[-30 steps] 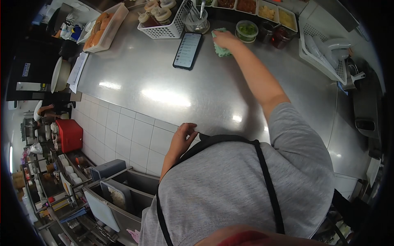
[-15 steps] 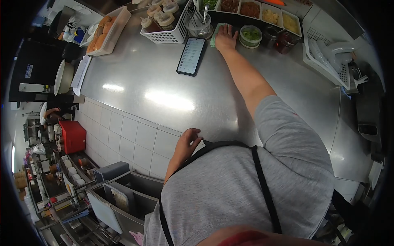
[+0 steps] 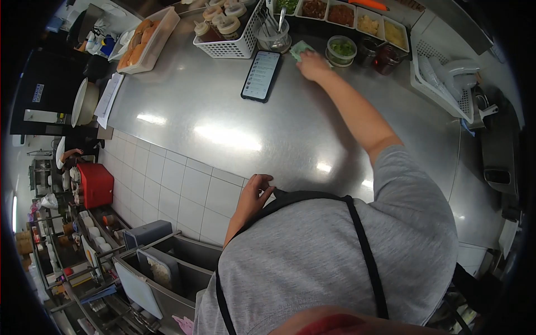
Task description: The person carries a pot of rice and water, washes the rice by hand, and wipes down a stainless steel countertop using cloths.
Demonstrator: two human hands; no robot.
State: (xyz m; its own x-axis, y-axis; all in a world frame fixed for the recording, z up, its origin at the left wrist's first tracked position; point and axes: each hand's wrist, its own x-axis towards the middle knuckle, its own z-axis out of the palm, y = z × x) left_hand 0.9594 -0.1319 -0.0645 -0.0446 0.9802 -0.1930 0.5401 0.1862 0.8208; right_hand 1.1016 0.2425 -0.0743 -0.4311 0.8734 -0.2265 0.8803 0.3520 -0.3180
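My right hand [image 3: 314, 65] is at the far side of the steel counter [image 3: 184, 111], its fingers closed on a light green cloth [image 3: 301, 48]. Part of the cloth sticks out beyond the fingers, against the counter top. A phone [image 3: 261, 76] with a lit screen lies left of this hand. Just to its right stands a round clear tub of chopped greens [image 3: 341, 50]. My left hand [image 3: 255, 195] hangs at the counter's near edge by the black apron, loosely curled, with thumb and fingers apart and nothing between them.
Along the back are a white basket of sauce bottles [image 3: 226, 49], a tub of utensils [image 3: 272, 40], trays of toppings [image 3: 340, 13] and dark jars [image 3: 386, 60]. A bin of buns [image 3: 146, 42] stands left, a basket of plastic lids [image 3: 441, 72] right.
My right hand has gone from lying flat on the cloth to gripping it, and has drawn back slightly towards me. The left hand stays in place.
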